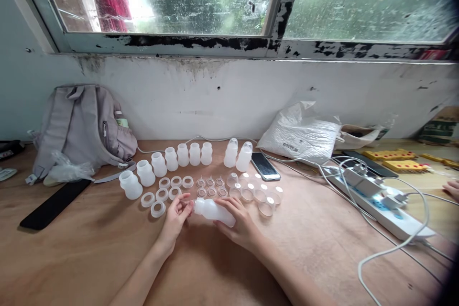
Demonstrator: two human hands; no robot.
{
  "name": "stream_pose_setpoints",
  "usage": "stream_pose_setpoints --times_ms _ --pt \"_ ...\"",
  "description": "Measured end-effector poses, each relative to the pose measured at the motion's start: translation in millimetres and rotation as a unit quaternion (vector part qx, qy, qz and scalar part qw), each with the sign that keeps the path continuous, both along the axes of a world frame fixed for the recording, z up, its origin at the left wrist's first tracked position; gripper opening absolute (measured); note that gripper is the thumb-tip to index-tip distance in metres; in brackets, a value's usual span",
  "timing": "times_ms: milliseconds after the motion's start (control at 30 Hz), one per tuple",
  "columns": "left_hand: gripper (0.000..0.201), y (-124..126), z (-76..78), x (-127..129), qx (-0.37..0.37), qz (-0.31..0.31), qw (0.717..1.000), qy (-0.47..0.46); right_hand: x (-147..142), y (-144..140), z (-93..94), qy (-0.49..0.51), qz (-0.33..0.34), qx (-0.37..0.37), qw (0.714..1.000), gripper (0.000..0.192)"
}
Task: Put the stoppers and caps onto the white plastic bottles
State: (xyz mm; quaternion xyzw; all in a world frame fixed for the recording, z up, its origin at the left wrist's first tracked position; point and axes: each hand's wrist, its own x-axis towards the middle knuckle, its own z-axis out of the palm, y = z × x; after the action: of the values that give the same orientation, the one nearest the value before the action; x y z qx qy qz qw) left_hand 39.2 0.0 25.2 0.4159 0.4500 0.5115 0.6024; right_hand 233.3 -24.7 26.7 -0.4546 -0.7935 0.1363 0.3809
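Note:
My right hand (241, 222) grips a white plastic bottle (214, 212) lying on its side just above the wooden table (89, 248). At the bottle's neck, my left hand (176, 215) pinches its mouth end; whether a small part sits between the fingers cannot be told. Behind the hands stands a curved row of open white bottles (171, 158), with two capped bottles (238, 154) to the right. White rings (162, 194), small nipples (211, 186) and clear caps (258, 195) lie in groups just beyond my fingers.
A grey backpack (82, 126) leans on the wall at the left, a black flat object (53, 204) in front of it. A phone (265, 166), a white plastic bag (301, 134), a power strip (380, 203) with cables and yellow blocks (394, 155) lie right. Another person's fingers (452, 189) show at the right edge.

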Motion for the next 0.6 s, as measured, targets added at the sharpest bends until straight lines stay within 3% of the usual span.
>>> stream_pose_setpoints --times_ms 133,233,333,400,500,533,600 --pt "0.039 0 2.3 -2 0.028 -0.042 0.997 -0.055 -1 -1 -1.2 0.01 -0.007 -0.002 1.0 0.044" --pt "0.04 0 2.2 -2 -0.016 -0.067 0.996 -0.059 -4 -3 -0.3 0.046 -0.005 -0.015 0.999 0.043" --pt "0.043 -1 -0.7 -1 -0.031 -0.084 0.995 -0.039 -11 -5 -0.5 0.145 -0.004 -0.112 0.983 0.038" --pt "0.045 -1 -2.7 -3 -0.005 -0.088 0.995 -0.036 -15 -5 -2.1 0.257 0.008 -0.259 0.931 0.034" --pt "0.043 -2 -3.1 -6 0.041 -0.091 0.994 -0.035 -18 -5 -4.1 0.393 0.059 -0.439 0.806 0.036" --pt "0.043 -3 -2.4 -6 0.051 -0.093 0.994 -0.036 -19 -5 -3.7 0.415 0.072 -0.461 0.781 0.037" --pt "0.043 -5 0.1 -5 0.057 -0.097 0.992 -0.048 -19 -6 -0.8 0.429 0.067 -0.46 0.774 0.037"
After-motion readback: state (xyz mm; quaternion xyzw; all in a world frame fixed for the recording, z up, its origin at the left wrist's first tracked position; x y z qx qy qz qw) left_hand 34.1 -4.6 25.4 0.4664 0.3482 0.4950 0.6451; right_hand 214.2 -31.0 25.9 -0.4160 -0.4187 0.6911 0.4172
